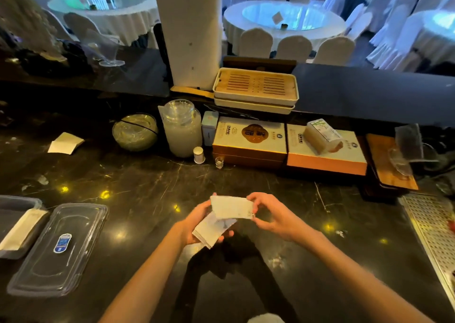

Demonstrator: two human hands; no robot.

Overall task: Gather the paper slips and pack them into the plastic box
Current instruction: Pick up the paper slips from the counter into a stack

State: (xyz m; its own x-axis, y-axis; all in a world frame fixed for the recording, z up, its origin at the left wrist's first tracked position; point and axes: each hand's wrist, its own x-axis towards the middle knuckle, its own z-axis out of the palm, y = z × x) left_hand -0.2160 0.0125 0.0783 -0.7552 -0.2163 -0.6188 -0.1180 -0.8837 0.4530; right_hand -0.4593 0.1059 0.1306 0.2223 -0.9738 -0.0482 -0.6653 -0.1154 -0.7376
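Above the dark marble counter, my left hand grips a stack of white paper slips from below. My right hand pinches the right end of another small bundle of slips, held flat just above the stack and touching my left fingers. The plastic box sits at the far left edge with white slips lying inside it. Its clear lid, with a blue label, lies flat beside it on the right. One loose folded paper rests on the counter at the back left.
Along the back stand a glass bowl, a glass jar, orange gift boxes, stacked tea trays and a tall white paper pack. A perforated metal drain board runs along the right edge.
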